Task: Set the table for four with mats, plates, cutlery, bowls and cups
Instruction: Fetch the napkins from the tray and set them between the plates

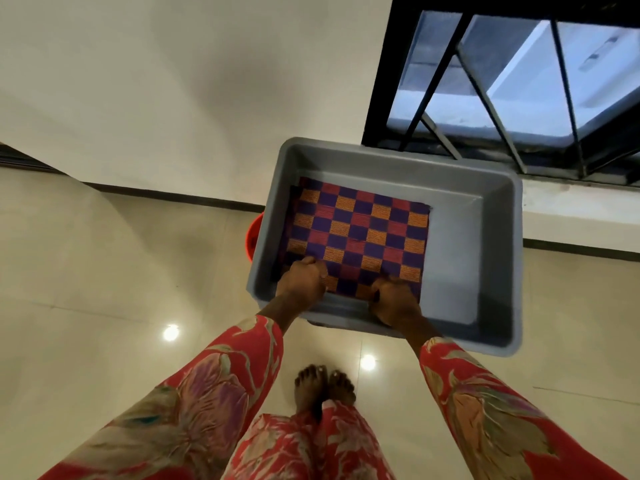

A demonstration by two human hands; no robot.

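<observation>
Now I see both hands inside a grey plastic tub [460, 271]. My left hand [303, 280] curls its fingers around the near edge of the checkered mats [360, 237], and my right hand [394, 299] grips the same edge just beside it. These mats lie flat on the tub bottom, ahead of both hands. Behind the left hand, a red bucket [252, 237] shows partly.

Glossy tiled floor [104, 271], grey tub [485, 258] on it.
Red bucket [252, 237] just beside tub's left wall; bare feet [323, 386] near tub's front.
</observation>
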